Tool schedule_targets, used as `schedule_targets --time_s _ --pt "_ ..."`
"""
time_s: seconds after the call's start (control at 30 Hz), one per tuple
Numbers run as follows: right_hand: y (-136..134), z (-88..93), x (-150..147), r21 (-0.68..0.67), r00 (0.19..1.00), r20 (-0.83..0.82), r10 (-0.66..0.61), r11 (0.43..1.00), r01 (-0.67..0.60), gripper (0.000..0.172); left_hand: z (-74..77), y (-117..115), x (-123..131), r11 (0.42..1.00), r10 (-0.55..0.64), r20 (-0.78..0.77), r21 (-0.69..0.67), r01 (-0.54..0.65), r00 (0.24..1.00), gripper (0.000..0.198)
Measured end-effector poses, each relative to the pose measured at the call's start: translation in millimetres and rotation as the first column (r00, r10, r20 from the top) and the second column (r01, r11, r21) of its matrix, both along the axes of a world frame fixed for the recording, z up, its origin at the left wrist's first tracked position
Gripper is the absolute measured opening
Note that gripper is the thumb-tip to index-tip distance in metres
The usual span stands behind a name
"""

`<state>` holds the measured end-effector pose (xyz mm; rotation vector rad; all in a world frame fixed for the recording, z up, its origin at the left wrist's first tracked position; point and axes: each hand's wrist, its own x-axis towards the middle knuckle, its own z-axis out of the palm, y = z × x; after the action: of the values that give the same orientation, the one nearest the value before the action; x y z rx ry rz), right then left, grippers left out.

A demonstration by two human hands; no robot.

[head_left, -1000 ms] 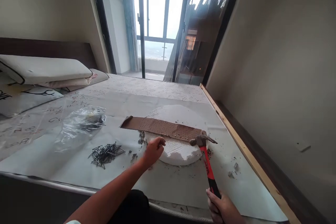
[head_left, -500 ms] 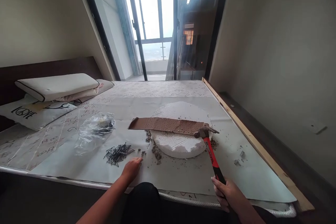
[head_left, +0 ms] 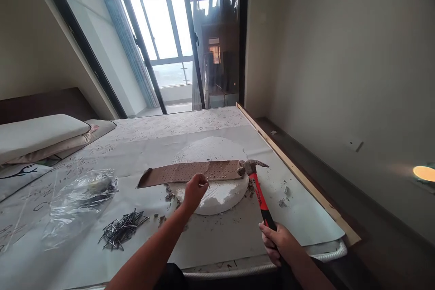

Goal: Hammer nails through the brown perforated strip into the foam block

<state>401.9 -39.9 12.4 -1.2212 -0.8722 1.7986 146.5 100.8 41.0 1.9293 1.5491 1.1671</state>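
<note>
My right hand (head_left: 277, 242) grips the black lower handle of a claw hammer (head_left: 260, 195) with a red shaft. The hammer's head lies by the right end of a brown perforated strip (head_left: 180, 172). That strip rests across a round white foam block (head_left: 220, 199), and rows of small nail heads show toward its right part. Over the strip's near edge, my left hand (head_left: 197, 188) is closed in a pinch. A tiny thin piece, seemingly a nail, shows at its fingertips. A pile of loose nails (head_left: 122, 229) lies to the left, nearer to me.
A clear plastic bag (head_left: 81, 204) with dark contents lies left of the nails. Grey crumbs (head_left: 283, 197) are scattered around the block on the pale sheet (head_left: 220, 249) covering the bed. Pillows (head_left: 44, 133) sit at the left; a wooden rail (head_left: 299, 172) runs along the right edge.
My left hand has moved from beside the nail pile forward and right to the strip's near edge. The view has swung right. My right hand still holds the hammer.
</note>
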Motion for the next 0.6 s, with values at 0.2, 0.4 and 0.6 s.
schedule_targets --time_s 0.2,0.4,0.6 --pt "7 -3.4 -1 -0.008 0.998 -0.026 -0.053 0.999 0.053 0.054 -16.9 50 67 1.000 -0.012 0.106 0.013 0.011 0.994 0.009" --pt "7 -3.1 0 -0.006 0.997 -0.065 -0.053 0.999 0.052 0.054 -35.1 65 77 1.000 0.007 0.085 0.000 -0.007 0.996 0.008" --pt "7 -6.2 -3 -0.004 0.997 -0.083 -0.011 1.000 0.010 0.055 -36.1 66 77 0.999 0.035 0.076 0.024 -0.037 0.997 0.007"
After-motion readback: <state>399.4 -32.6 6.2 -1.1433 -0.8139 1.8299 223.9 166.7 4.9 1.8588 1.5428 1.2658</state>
